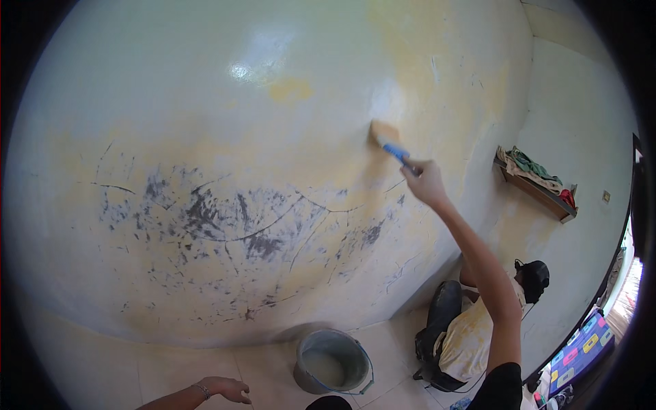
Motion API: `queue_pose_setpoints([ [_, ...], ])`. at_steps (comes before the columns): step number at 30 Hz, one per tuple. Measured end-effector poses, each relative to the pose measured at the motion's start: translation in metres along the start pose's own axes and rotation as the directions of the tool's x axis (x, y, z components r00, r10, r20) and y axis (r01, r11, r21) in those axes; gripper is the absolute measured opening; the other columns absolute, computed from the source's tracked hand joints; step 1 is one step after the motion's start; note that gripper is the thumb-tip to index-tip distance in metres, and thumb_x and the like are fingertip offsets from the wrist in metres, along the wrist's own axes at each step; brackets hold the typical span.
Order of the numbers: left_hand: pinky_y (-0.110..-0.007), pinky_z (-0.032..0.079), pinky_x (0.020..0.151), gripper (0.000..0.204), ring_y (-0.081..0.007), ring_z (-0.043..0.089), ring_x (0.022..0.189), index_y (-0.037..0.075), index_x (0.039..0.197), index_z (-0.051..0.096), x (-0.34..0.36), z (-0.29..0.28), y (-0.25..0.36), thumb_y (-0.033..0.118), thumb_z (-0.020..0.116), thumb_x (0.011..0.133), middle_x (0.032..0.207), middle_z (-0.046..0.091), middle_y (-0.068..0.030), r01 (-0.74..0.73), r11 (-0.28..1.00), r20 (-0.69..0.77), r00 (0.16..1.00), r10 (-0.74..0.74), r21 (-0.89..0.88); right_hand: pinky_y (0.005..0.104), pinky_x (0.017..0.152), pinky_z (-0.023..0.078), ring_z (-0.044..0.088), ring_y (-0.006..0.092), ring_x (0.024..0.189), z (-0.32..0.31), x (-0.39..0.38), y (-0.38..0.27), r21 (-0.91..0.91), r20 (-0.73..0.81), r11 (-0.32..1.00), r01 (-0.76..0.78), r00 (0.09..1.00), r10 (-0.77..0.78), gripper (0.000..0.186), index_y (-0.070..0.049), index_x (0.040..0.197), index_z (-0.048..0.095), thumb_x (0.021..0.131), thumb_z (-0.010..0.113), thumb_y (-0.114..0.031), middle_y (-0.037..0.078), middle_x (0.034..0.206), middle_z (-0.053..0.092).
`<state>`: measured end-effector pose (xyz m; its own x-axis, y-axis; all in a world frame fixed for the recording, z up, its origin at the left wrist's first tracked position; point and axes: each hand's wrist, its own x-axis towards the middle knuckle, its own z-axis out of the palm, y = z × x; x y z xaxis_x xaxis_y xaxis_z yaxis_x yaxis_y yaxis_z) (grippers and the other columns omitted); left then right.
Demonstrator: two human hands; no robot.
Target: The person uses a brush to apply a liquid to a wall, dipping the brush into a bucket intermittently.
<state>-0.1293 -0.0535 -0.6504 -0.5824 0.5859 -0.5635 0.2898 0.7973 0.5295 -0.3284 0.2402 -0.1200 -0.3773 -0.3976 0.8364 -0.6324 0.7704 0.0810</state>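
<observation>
While the right hand (425, 184) pinched the brush (390, 141) by its handle (396, 151), likely for reach, the bristles (385, 131) seemingly met the wall (260, 150) above the bucket (305, 374), probably set close for dipping. The left hand (229, 389) hung empty, fingers loosely parted. The brush looked broad, blurred, pale-bristled and partly blue.

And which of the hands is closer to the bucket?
Left. The left hand hangs to the left of the bucket, apart from it. The right hand is farther away, raised near the wall, up and to the right, holding a brush.
</observation>
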Motion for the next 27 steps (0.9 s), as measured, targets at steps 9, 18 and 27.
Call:
queue_pose_setpoints([
  [9, -0.038, 0.035, 0.097, 0.069, -0.0302, 0.044, 0.117, 0.004, 0.13, 0.038, -0.023, -0.01, 0.021, 0.054, 0.045, 0.084, 0.126, 0.047, -0.016, 0.026, 1.0, 0.002, 1.0, -0.025, -0.013, 0.024, 0.034, 0.037, 0.046, 0.0084, 0.041, -0.082, 0.072, -0.038, -0.076, 0.457, 0.986, -0.15, 0.873, 0.168, 0.028, -0.01, 0.096, 0.069, 0.07, 0.068, -0.019, 0.003, 0.056, 0.057],
  [18, -0.038, 0.034, 0.099, 0.069, -0.0304, 0.043, 0.118, 0.003, 0.13, 0.037, -0.019, -0.006, 0.01, 0.054, 0.046, 0.084, 0.125, 0.047, -0.0174, 0.024, 1.0, -0.005, 1.0, -0.024, -0.006, 0.0239, 0.034, 0.032, 0.042, 0.0088, 0.042, -0.121, 0.164, -0.064, -0.01, 0.15, 0.974, -0.228, 0.962, 0.226, 0.029, -0.008, 0.1, 0.067, 0.073, 0.063, -0.016, 0.003, 0.06, 0.054],
  [27, -0.041, 0.034, 0.098, 0.067, -0.032, 0.041, 0.119, 0.004, 0.126, 0.042, -0.018, -0.003, 0.008, 0.054, 0.046, 0.082, 0.127, 0.045, -0.0176, -0.002, 0.999, -0.006, 1.0, 0.002, -0.032, 0.0239, 0.033, 0.032, 0.04, 0.0077, 0.042, -0.055, 0.144, -0.058, 0.174, -0.04, 0.956, -0.235, 0.969, 0.245, 0.03, -0.002, 0.106, 0.062, 0.079, 0.061, -0.014, 0.0, 0.056, 0.047],
])
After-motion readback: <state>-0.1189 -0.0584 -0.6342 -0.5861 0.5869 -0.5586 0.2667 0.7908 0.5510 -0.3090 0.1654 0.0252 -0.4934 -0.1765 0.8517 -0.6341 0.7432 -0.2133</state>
